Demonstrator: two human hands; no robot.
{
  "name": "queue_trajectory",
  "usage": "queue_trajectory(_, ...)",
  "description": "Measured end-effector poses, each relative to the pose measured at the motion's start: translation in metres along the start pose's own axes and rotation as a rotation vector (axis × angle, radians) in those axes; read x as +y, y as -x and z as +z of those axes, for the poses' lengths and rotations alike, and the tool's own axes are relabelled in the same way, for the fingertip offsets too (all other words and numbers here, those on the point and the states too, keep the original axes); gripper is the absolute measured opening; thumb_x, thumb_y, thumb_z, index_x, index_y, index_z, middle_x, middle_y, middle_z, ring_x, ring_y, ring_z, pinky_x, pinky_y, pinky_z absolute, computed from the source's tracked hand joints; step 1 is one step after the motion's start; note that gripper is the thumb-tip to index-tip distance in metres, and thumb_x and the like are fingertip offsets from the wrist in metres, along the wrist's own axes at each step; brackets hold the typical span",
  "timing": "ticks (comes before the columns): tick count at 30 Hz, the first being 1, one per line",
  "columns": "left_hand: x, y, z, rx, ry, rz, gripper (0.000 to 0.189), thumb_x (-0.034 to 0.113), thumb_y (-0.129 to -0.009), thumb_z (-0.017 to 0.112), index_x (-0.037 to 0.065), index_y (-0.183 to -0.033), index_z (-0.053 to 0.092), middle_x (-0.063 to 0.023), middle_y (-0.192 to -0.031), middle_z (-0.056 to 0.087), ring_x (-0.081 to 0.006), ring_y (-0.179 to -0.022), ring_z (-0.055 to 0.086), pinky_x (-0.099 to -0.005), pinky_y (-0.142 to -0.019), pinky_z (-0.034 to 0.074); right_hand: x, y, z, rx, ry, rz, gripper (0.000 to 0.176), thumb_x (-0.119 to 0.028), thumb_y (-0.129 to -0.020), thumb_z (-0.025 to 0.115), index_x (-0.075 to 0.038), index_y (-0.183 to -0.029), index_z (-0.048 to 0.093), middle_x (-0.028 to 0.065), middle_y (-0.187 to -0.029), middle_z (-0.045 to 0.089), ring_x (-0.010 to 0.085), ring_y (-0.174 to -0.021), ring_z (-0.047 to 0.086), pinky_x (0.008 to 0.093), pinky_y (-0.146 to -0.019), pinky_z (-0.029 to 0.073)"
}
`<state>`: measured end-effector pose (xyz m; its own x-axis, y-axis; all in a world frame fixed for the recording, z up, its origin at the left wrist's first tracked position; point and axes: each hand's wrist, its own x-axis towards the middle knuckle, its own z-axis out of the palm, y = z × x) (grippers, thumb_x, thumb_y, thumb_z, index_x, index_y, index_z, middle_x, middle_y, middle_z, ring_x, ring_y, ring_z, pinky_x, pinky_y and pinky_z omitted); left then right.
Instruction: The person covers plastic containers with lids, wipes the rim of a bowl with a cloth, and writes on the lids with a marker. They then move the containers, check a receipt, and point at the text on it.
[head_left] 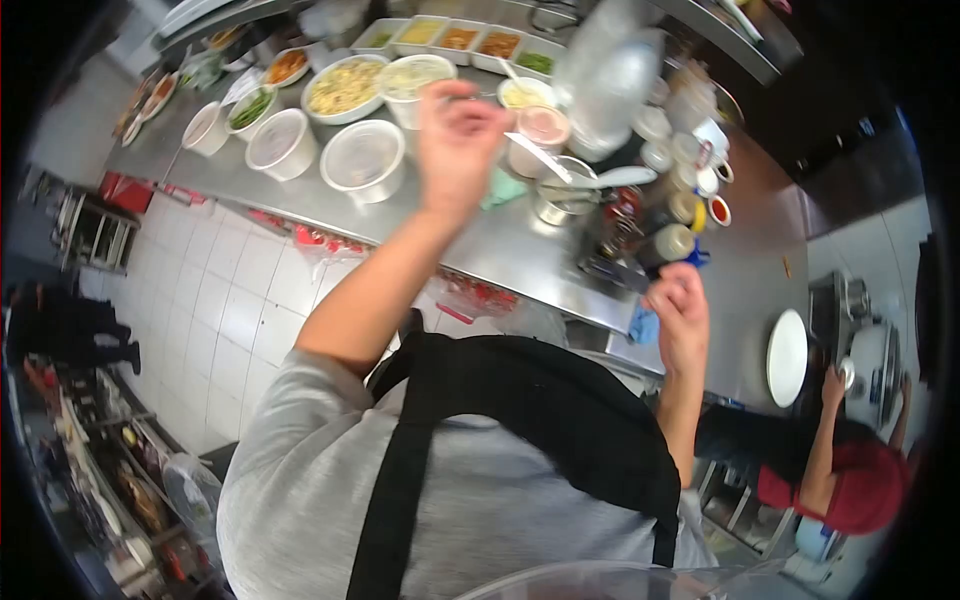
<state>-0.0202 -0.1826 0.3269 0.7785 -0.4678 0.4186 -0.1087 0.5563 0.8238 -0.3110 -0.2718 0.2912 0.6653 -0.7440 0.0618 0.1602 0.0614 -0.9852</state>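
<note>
My left hand (458, 150) is raised over the near edge of the steel counter, its fingers curled and smeared by motion. Close to its fingertips, a white utensil (540, 157) slants toward a metal pot (562, 203). A lidded tub with pinkish contents (540, 135) stands just beyond, and a green cloth (503, 188) lies below the fingers. On the other side, my right hand (682, 310) is closed with bent fingers near the counter's front edge; what it holds, if anything, I cannot tell. Nearest to it are a squeeze bottle (672, 243) and a blue cloth (643, 325).
Lidded white tubs (363, 160) and a dish of chopped food (345, 88) line the counter at left. Food trays (458, 38) stand behind. Plastic bags (605, 85) and several bottles fill the right. A white plate (787, 357) lies near a person in a red cap (870, 485).
</note>
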Motion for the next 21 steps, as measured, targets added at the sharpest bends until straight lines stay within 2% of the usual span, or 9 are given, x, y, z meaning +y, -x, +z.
queue_trajectory(1, -0.007, -0.013, -0.051, 0.113, -0.115, -0.002, 0.051, 0.001, -0.074, 0.073, 0.006, -0.111, 0.038, -0.0055, -0.078, 0.059, -0.0121, -0.072, 0.058, -0.0235, -0.068, 0.048, 0.007, -0.032, 0.036, -0.082, 0.03, 0.032, 0.03, -0.001, -0.081, 0.062, -0.003, -0.107, 0.047, 0.0015, -0.072, 0.056, 0.0121, -0.072, 0.056, 0.0258, -0.071, 0.045)
queue_trajectory(3, -0.002, -0.023, -0.133, 0.328, -0.159, 0.03, 0.053, 0.003, -0.075, 0.073, 0.005, -0.112, 0.035, -0.005, -0.076, 0.057, -0.0126, -0.067, 0.057, -0.0234, -0.063, 0.047, 0.021, -0.09, 0.093, -0.324, 0.136, -0.049, 0.028, -0.005, -0.081, 0.063, -0.003, -0.105, 0.048, 0.0011, -0.072, 0.056, 0.0111, -0.072, 0.056, 0.0258, -0.067, 0.045)
queue_trajectory(5, -0.005, -0.031, -0.199, 0.474, -0.198, 0.036, 0.053, 0.004, -0.076, 0.073, 0.005, -0.112, 0.035, -0.0051, -0.075, 0.057, -0.0135, -0.063, 0.057, -0.0234, -0.06, 0.047, 0.037, -0.154, 0.149, -0.463, 0.431, -0.108, 0.028, -0.008, -0.079, 0.066, -0.005, -0.102, 0.05, 0.0021, -0.071, 0.057, 0.0112, -0.068, 0.056, 0.0263, -0.063, 0.044)
queue_trajectory(9, -0.037, -0.047, -0.278, 0.582, -0.347, -0.051, 0.051, 0.001, -0.076, 0.07, 0.006, -0.111, 0.033, -0.0049, -0.072, 0.055, -0.0126, -0.058, 0.054, -0.0234, -0.053, 0.044, 0.061, -0.246, 0.244, -0.384, 1.031, -0.344, 0.026, -0.013, -0.073, 0.07, -0.011, -0.093, 0.054, 0.0068, -0.076, 0.063, 0.0261, -0.071, 0.061, 0.0358, -0.065, 0.047)
queue_trajectory(12, -0.105, -0.044, -0.335, 0.528, -0.552, -0.148, 0.049, -0.003, -0.078, 0.065, 0.008, -0.111, 0.03, -0.005, -0.071, 0.053, -0.0102, -0.055, 0.05, -0.0233, -0.048, 0.04, 0.119, -0.277, 0.277, -0.448, 1.367, -0.253, 0.028, -0.015, -0.072, 0.071, -0.011, -0.093, 0.053, 0.0073, -0.077, 0.065, 0.0296, -0.075, 0.062, 0.0384, -0.067, 0.047)
queue_trajectory(16, -0.099, -0.028, -0.34, 0.457, -0.501, -0.352, 0.045, -0.003, -0.082, 0.06, 0.009, -0.113, 0.03, -0.0043, -0.073, 0.053, -0.0088, -0.059, 0.049, -0.022, -0.052, 0.04, 0.147, -0.258, 0.311, -0.532, 1.027, 0.045, 0.038, -0.015, -0.067, 0.076, -0.009, -0.096, 0.052, 0.0072, -0.07, 0.064, 0.0262, -0.074, 0.063, 0.0349, -0.066, 0.047)
queue_trajectory(19, -0.099, -0.034, -0.354, 0.347, -0.513, -0.315, 0.051, 0.003, -0.08, 0.064, 0.009, -0.116, 0.03, -0.0021, -0.07, 0.052, -0.0108, -0.061, 0.049, -0.0246, -0.061, 0.042, 0.172, -0.266, 0.317, -0.571, 0.696, 0.227, 0.041, -0.015, -0.065, 0.078, -0.007, -0.095, 0.052, 0.0077, -0.068, 0.063, 0.0251, -0.072, 0.063, 0.0328, -0.064, 0.047)
queue_trajectory(20, -0.097, -0.036, -0.357, 0.32, -0.497, -0.312, 0.05, 0.001, -0.079, 0.063, 0.009, -0.119, 0.034, -0.0051, -0.077, 0.053, -0.015, -0.064, 0.051, -0.0287, -0.061, 0.043, 0.177, -0.272, 0.319, -0.55, 0.791, 0.241, 0.041, -0.015, -0.064, 0.078, -0.006, -0.095, 0.051, 0.008, -0.069, 0.063, 0.0243, -0.071, 0.062, 0.0326, -0.064, 0.047)
queue_trajectory(21, -0.098, -0.039, -0.363, 0.267, -0.66, -0.24, 0.049, 0.0, -0.078, 0.063, 0.008, -0.118, 0.036, -0.0068, -0.08, 0.053, -0.0171, -0.068, 0.051, -0.0305, -0.064, 0.043, 0.178, -0.273, 0.323, -0.527, 0.886, 0.256, 0.041, -0.015, -0.064, 0.078, -0.006, -0.094, 0.051, 0.0083, -0.07, 0.063, 0.0235, -0.071, 0.062, 0.0324, -0.063, 0.047)
